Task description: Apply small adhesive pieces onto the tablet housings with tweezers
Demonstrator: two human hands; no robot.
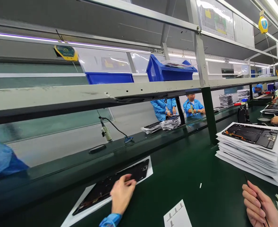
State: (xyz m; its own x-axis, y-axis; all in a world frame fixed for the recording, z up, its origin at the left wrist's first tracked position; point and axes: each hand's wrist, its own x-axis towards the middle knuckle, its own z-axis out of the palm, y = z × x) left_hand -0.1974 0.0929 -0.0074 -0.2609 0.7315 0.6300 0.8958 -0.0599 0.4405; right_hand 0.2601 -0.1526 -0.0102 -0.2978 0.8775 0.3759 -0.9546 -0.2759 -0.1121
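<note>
Far left edge of the desk (181,176): a co-worker's blue sleeve (2,159) beyond the raised back rail, blurred. Black electric screwdriver (105,131) hangs on its cable over the back rail, a small dark flat piece (97,148) lying on the rail just below it.

Left hand (122,194) rests palm down on the black tablet panel (112,186), fingers curled loosely together, tips touching the panel's middle near its front edge. Panel lies on a white sheet (82,211), long side slanted, running from the near-left corner of the desk up toward the back rail. Sheet edge sticks out past the panel on all visible sides.

Green mat open between panel and stack, only a tiny white speck (200,185) there. Small white printed card (178,217) at the near edge, apart from both hands.

Right hand (259,206) at the near-right corner, fingers pressed together around a thin dark tool (259,201); tip end hard to make out. Just beyond it, the stack of panels on white sheets (252,151) along the right edge, top panel (253,135) facing up. Hand and stack close, not touching.

Back rail, middle: other workers in blue coats (193,106), more stacks (162,124). Blue bins (169,70) on the shelf above.
</note>
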